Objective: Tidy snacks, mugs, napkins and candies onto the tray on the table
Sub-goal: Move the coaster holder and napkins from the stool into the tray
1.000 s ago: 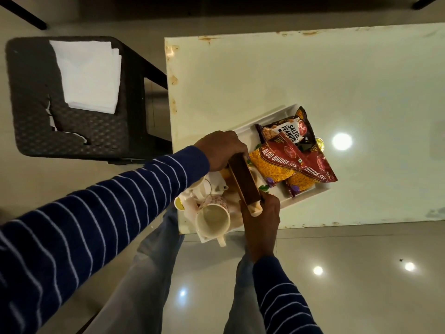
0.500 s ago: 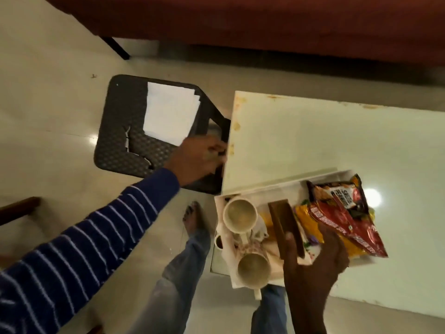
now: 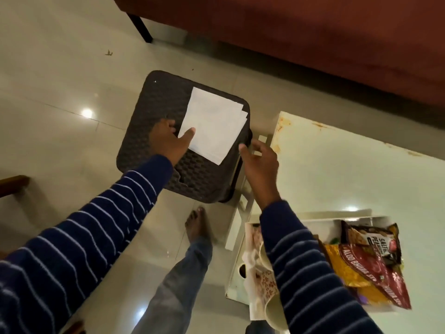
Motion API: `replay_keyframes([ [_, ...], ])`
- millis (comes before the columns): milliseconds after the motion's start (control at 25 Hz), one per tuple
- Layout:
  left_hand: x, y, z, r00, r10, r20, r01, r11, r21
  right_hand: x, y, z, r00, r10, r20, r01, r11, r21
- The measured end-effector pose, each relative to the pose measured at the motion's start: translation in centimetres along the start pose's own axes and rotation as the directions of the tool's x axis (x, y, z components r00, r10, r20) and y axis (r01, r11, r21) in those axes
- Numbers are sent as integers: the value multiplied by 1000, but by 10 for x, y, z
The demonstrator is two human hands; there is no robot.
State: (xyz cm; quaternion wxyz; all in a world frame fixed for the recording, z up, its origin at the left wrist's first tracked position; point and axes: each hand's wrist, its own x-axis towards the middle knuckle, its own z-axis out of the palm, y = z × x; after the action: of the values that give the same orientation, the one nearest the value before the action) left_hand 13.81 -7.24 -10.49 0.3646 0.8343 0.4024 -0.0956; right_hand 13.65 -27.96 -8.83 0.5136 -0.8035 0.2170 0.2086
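Both hands reach for the stack of white napkins on the dark woven stool beside the table.

The left hand (image 3: pixel 168 138) rests at the near-left corner of the napkins (image 3: pixel 213 125), thumb lying on the top sheet and the other fingers loosely spread beside the stack's edge; whether it already pinches the paper cannot be told. The right hand (image 3: pixel 260 162) hovers just off the stool (image 3: pixel 154 102), fingers loosely curled and holding nothing. The napkins are probably light, soft and loosely stacked, so sheets could slide or fan apart; taking hold across the whole thickness at opposite edges looks safest. The tray (image 3: pixel 322 221) on the table (image 3: pixel 337 169) already carries snack packets (image 3: pixel 370 263) and a mug (image 3: pixel 277 312).
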Motion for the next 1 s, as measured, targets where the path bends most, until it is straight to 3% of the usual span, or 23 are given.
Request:
replay_keyframes([
  [200,2,-1,16,997,-10,-70,7,999,-51,52,-31,44,996,60,-66,-55,996,75],
  [360,1,2,17,996,-77,-36,70,983,-168,55,-33,53,977,4,-212,18,995,100],
  [520,-1,7,18,986,-150,69,162,963,-215,52,-30,60,947,-55,-318,72,996,44],
  [760,-8,7,16,964,-123,235,197,925,-326,57,-18,63,897,-124,-424,125,992,-26],
  [1000,-11,20,9,919,-137,370,313,824,-473,45,-23,65,872,-343,-350,304,939,-163],
])
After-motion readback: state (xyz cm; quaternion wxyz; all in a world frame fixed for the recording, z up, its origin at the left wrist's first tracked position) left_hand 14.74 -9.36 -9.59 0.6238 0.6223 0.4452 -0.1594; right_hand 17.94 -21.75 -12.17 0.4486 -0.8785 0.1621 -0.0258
